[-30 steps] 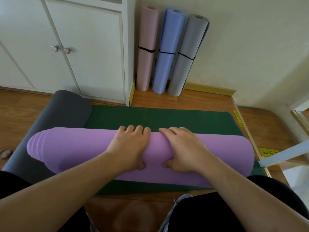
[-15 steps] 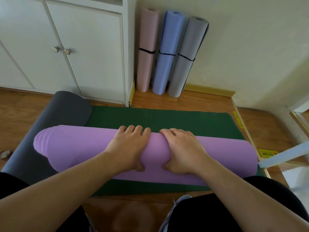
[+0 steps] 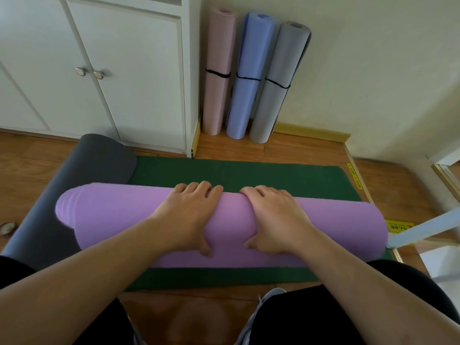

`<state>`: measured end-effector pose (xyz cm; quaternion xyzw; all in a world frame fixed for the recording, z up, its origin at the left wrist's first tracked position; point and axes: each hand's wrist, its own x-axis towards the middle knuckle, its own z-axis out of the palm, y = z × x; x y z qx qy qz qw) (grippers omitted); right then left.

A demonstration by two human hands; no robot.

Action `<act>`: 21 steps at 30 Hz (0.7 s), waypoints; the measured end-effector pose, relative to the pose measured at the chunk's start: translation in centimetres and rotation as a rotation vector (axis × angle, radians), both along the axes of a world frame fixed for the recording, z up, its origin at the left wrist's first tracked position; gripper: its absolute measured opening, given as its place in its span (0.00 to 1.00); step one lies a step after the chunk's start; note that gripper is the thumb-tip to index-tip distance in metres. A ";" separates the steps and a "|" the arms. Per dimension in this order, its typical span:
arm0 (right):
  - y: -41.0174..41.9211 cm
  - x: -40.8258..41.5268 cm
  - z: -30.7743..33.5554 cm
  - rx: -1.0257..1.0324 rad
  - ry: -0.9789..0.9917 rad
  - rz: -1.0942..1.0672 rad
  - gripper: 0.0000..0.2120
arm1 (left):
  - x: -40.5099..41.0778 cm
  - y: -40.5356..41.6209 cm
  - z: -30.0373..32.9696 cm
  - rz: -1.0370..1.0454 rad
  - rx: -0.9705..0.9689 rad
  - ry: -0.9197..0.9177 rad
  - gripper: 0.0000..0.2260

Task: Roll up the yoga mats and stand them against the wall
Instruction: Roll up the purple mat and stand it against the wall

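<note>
A purple yoga mat (image 3: 112, 220), rolled into a thick roll, lies crosswise on a flat green mat (image 3: 286, 178). My left hand (image 3: 191, 215) and my right hand (image 3: 276, 217) sit side by side on the middle of the roll. Both grip it, fingers curled over its far side and thumbs pressed into the near side. A dark grey mat (image 3: 74, 180) lies flat at the left, partly under the roll. Three rolled mats stand against the wall, each bound with a black band: pink (image 3: 219, 70), blue (image 3: 249, 75) and grey (image 3: 278, 83).
A white cabinet (image 3: 112, 70) with two knobbed doors stands at the back left. Wooden floor surrounds the mats. A yellow-labelled floor strip (image 3: 358, 185) and a pale blue bar (image 3: 423, 227) lie at the right. My knees and a shoe (image 3: 263, 307) are at the bottom.
The purple roll has crept slightly forward and rightward under my hands. Both hands keep the same grip on its middle.
</note>
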<state>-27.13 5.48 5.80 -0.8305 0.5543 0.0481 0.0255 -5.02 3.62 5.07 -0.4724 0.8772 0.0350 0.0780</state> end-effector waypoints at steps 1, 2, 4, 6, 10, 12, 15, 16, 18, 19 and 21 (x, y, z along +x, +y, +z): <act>0.0 0.0 0.0 0.026 -0.014 -0.015 0.51 | -0.2 0.1 -0.2 -0.005 -0.022 -0.023 0.55; 0.0 0.0 0.0 0.046 -0.028 -0.020 0.52 | -0.3 0.1 -0.4 -0.009 -0.037 -0.037 0.54; 0.2 0.0 0.0 0.064 -0.045 -0.015 0.56 | -0.4 0.0 -0.4 -0.015 -0.040 -0.026 0.50; 0.3 -0.1 0.0 0.069 -0.031 -0.011 0.61 | -0.3 -0.3 0.0 -0.006 -0.004 0.018 0.47; 0.4 0.3 -0.6 0.028 0.082 0.032 0.65 | 0.0 -0.7 0.8 0.035 0.037 0.058 0.43; 0.2 0.4 -0.6 0.017 0.077 0.033 0.60 | 0.0 -0.7 0.9 0.055 0.074 0.082 0.43; 0.0 0.3 0.0 -0.029 0.037 0.036 0.52 | 0.2 -0.6 0.9 0.050 0.081 0.108 0.45; -0.1 0.1 0.2 -0.039 0.029 0.034 0.50 | 0.2 -0.5 0.8 0.038 0.066 0.112 0.46; -0.1 0.0 0.3 -0.035 0.011 0.014 0.48 | 0.1 -0.3 0.6 0.011 0.013 0.086 0.51; -0.1 -0.1 0.3 -0.018 -0.001 0.000 0.49 | -0.1 -0.1 0.4 0.003 -0.018 0.054 0.53; 0.0 -0.1 0.3 0.011 -0.021 -0.018 0.50 | -0.5 0.1 0.2 -0.005 -0.073 0.009 0.51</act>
